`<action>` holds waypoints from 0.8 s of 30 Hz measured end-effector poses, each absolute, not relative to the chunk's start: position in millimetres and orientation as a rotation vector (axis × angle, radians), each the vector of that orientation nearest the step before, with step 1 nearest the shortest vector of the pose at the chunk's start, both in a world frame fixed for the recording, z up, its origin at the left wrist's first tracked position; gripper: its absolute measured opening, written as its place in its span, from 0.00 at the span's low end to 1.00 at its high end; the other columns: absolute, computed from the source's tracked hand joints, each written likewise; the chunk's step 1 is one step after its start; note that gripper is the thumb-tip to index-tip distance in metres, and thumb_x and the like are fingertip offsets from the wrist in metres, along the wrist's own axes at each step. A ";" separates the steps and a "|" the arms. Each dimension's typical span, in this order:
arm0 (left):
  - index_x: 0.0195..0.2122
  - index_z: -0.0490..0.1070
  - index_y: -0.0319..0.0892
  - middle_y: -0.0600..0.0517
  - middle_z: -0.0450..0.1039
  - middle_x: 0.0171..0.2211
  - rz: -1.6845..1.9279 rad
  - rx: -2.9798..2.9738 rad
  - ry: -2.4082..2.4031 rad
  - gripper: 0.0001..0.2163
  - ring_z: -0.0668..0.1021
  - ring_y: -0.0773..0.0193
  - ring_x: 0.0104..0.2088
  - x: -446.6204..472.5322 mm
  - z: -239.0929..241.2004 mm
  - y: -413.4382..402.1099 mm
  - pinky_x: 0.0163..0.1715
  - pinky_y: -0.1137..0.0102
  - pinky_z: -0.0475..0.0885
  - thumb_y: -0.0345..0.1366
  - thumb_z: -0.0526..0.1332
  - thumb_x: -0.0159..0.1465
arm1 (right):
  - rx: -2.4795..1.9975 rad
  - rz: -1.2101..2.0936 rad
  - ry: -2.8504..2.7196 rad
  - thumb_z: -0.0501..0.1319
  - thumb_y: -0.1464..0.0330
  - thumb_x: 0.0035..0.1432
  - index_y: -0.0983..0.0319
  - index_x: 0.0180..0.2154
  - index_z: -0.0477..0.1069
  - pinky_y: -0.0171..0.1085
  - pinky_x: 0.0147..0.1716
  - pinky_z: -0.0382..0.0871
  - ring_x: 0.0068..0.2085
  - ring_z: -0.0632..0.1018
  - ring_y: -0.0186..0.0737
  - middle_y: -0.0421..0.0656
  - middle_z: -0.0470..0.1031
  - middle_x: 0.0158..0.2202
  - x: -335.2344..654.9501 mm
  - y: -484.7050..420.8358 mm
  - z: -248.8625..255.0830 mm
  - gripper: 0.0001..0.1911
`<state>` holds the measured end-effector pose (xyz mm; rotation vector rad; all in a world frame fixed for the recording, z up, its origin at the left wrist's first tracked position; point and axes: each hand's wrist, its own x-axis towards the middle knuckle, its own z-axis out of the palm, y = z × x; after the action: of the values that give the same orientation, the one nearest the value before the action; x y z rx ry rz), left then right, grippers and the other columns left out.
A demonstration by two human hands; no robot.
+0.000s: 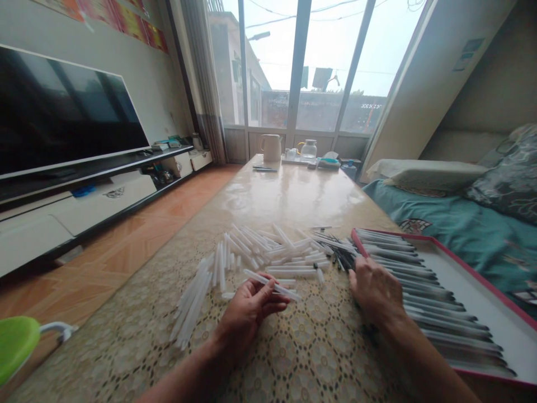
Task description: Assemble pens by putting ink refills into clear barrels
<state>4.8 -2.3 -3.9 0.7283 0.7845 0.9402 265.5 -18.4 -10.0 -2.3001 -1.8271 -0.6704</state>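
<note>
My left hand [249, 310] is closed around a clear plastic pen barrel [272, 284], held just above the lace-covered table. Beyond it lies a loose heap of several clear barrels [260, 252]. My right hand [373, 291] rests knuckles up at the edge of a small bunch of dark pen refills [342, 254], its fingers curled down toward them; whether it grips one is hidden. To the right a shallow red-rimmed tray [495, 296] holds rows of assembled pens [423, 285].
A long glossy table [289, 196] runs toward a window, with a cream jug [271, 148], a glass pot [309, 150] and small items at its far end. A TV [62, 112] on a low cabinet stands left. A teal bed [470, 229] lies right. A green lid [14, 344] sits bottom left.
</note>
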 end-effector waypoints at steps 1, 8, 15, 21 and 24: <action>0.35 0.65 0.38 0.47 0.78 0.28 0.959 0.701 0.805 0.07 0.80 0.65 0.27 5.1 -2.4 -2.2 0.28 0.73 0.76 0.31 0.63 0.59 | -2.275 -0.677 -1.814 0.54 0.71 0.56 0.64 0.35 0.67 0.39 0.30 0.61 0.34 0.75 0.47 0.51 0.74 0.32 266.9 -18.8 -9.9 0.05; 0.32 0.63 0.38 0.44 0.78 0.29 1.100 0.542 0.851 0.03 0.81 0.60 0.33 2.8 3.6 5.1 0.35 0.70 0.77 0.28 0.54 0.65 | -1.778 0.030 -1.751 0.52 0.66 0.60 0.59 0.32 0.63 0.34 0.23 0.61 0.25 0.74 0.38 0.41 0.72 0.25 242.7 -23.4 15.8 0.06; 0.29 0.66 0.36 0.42 0.79 0.29 1.246 0.424 0.826 0.08 0.82 0.61 0.32 -7.4 3.0 18.4 0.35 0.69 0.78 0.28 0.52 0.65 | -1.463 0.470 -1.730 0.53 0.65 0.61 0.58 0.37 0.66 0.36 0.28 0.67 0.29 0.74 0.37 0.38 0.72 0.27 213.9 -32.6 23.3 0.05; 0.29 0.67 0.37 0.43 0.78 0.28 1.239 0.415 0.811 0.07 0.82 0.59 0.33 -7.2 1.6 16.9 0.35 0.67 0.78 0.28 0.54 0.64 | -1.427 0.473 -1.746 0.53 0.65 0.61 0.58 0.38 0.66 0.36 0.28 0.67 0.28 0.73 0.37 0.38 0.72 0.27 211.0 -31.8 19.2 0.05; 0.29 0.67 0.37 0.44 0.78 0.27 1.211 0.448 0.816 0.06 0.82 0.60 0.32 -6.0 2.1 14.4 0.36 0.69 0.78 0.28 0.55 0.64 | -1.413 0.506 -1.734 0.52 0.66 0.61 0.59 0.37 0.66 0.35 0.28 0.66 0.27 0.73 0.36 0.39 0.71 0.27 208.9 -31.1 17.9 0.06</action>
<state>-6.0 14.4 2.1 0.4476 0.8158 1.2114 208.9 -31.1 17.9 -1.4133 -1.7337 0.5056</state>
